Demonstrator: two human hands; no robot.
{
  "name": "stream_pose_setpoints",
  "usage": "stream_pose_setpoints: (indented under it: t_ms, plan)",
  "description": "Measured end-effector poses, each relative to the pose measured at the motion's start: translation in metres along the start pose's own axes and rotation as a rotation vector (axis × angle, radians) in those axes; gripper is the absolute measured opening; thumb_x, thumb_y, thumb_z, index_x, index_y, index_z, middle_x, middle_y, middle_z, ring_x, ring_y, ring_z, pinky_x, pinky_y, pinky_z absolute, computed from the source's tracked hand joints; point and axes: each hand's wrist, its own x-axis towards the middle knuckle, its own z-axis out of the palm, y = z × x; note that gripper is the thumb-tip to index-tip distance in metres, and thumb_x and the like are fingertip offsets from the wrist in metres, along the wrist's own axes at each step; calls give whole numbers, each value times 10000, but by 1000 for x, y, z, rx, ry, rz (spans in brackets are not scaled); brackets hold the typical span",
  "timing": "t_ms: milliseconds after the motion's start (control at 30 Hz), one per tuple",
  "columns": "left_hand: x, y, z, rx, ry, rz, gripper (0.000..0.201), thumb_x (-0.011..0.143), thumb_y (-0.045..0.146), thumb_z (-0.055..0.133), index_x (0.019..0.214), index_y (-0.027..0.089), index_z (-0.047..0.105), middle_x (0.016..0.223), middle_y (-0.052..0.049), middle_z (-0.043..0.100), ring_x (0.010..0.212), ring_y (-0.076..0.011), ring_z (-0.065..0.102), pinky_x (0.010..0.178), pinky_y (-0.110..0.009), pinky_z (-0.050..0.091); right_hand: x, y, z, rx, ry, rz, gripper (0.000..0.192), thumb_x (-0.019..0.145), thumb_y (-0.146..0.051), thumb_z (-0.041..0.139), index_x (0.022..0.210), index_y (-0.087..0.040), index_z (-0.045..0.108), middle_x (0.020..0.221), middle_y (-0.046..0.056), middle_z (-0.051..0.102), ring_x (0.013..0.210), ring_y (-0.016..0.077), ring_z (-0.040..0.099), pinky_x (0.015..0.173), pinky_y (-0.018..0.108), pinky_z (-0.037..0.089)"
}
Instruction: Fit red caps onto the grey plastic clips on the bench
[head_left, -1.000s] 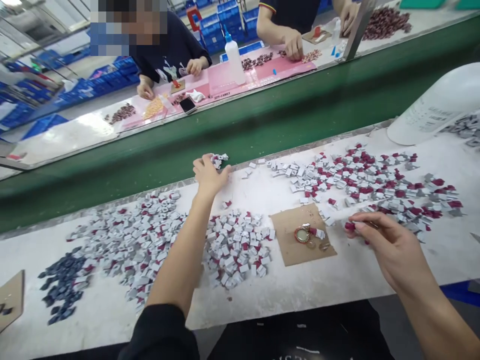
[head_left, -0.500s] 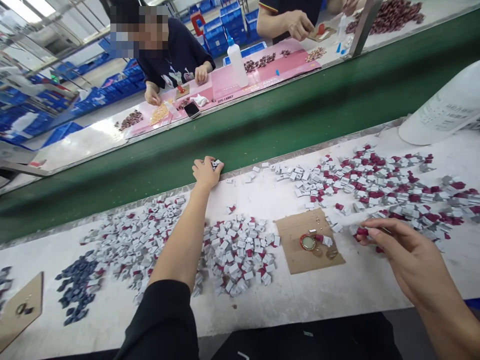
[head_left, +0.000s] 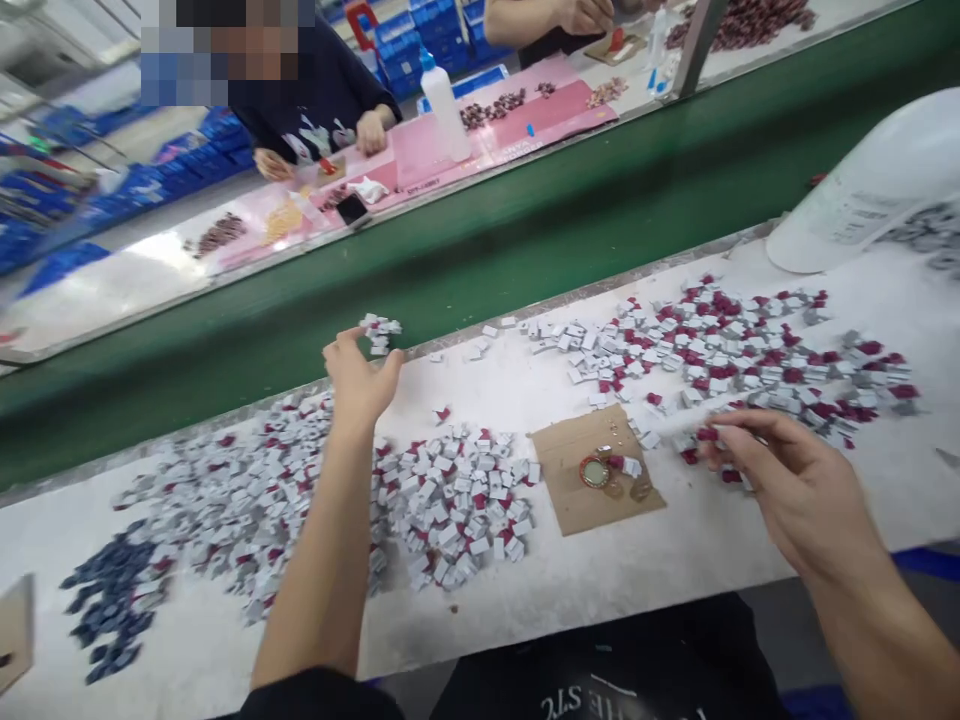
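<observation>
My left hand (head_left: 364, 375) is over the far edge of the table, with thumb and fingers spread apart. Right at its fingertips, a small cluster of grey-white pieces (head_left: 381, 333) lies on the green belt (head_left: 480, 270). My right hand (head_left: 795, 480) is at the right, thumb and forefinger pinched on a small maroon piece (head_left: 707, 435). A blurred whitish strip (head_left: 686, 420) shows just beyond those fingertips. Left of this hand, a cardboard square (head_left: 592, 515) carries a round red-rimmed container (head_left: 595, 472), a maroon-and-grey piece (head_left: 626, 465) and clear glue-like spots.
Heaps of grey and maroon pieces lie left (head_left: 240, 490), centre (head_left: 465, 500) and right (head_left: 720, 340). Dark blue pieces (head_left: 112, 595) are at far left. A big white bottle (head_left: 847, 210) stands back right. Across the belt, two people work beside a squeeze bottle (head_left: 446, 115).
My left hand has opened and drawn slightly back from the grey pieces, which now lie uncovered on the belt. My right hand keeps its pinch. The whole view has shifted a little.
</observation>
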Motion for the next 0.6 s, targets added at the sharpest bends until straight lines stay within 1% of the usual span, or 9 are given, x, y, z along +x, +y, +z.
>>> stream_pose_setpoints:
  t_ms: [33,67,133,200,267,333,433,533,600]
  plan:
    - [-19,8,-1,-23,-29,57,587,873,231,793,1428,219,604,1551,-179,573,1595,-421,503,1395,-570,393,0,-6,4,33,-22,-8,421,836,-625,1009,1034,-277,881,876,36,798,702,193,760,644,304,674]
    - [-40,17,-3,-61,-47,172,544,897,253,784,1417,245,624,1517,-156,612,1570,-408,533,1373,-576,425,0,-11,9,74,-59,-2,441,847,-637,999,1073,-275,885,865,29,795,680,182,747,640,309,670]
    - [-86,39,-8,-169,-173,364,438,998,349,749,1421,280,657,1492,-129,679,1501,-388,610,1283,-580,521,0,-23,19,148,-155,13,432,896,-652,959,1095,-274,887,865,20,788,642,155,715,615,303,651]
    - [-131,64,-14,-269,-355,417,374,1045,391,747,1403,295,693,1468,-106,740,1391,-364,694,1200,-574,582,-3,-32,29,186,-236,21,379,940,-635,930,1053,-277,877,916,28,804,642,146,706,606,305,643]
    - [-170,89,-16,-409,-516,463,291,1076,373,745,1359,307,728,1365,-83,795,1247,-316,756,1096,-523,638,-8,-38,39,198,-307,13,346,966,-618,913,1026,-283,856,1001,46,833,685,161,730,628,325,661]
    - [-200,109,-11,-600,-610,459,279,1078,341,784,1349,312,731,1262,-61,817,1130,-264,780,1011,-451,665,-16,-42,47,209,-362,-11,330,969,-605,917,1025,-290,834,1077,56,855,759,186,771,697,355,699]
    - [-225,124,4,-800,-681,393,242,1080,260,795,1312,302,743,1241,-52,823,1076,-226,788,969,-405,664,-27,-44,56,199,-387,-69,268,975,-541,934,1017,-305,815,1141,49,865,875,211,812,823,383,730]
    - [-234,123,15,-881,-698,292,154,1115,280,756,1267,285,785,1231,-69,825,1071,-236,793,957,-426,660,-34,-45,58,119,-383,-156,174,1029,-474,892,1033,-316,820,1147,49,859,938,225,824,848,382,732]
    - [-237,117,17,-899,-696,255,142,1115,285,758,1247,280,811,1191,-68,832,1059,-240,794,954,-430,659,-36,-47,55,59,-394,-217,150,1045,-458,873,1044,-313,836,1111,53,854,977,238,832,856,379,734]
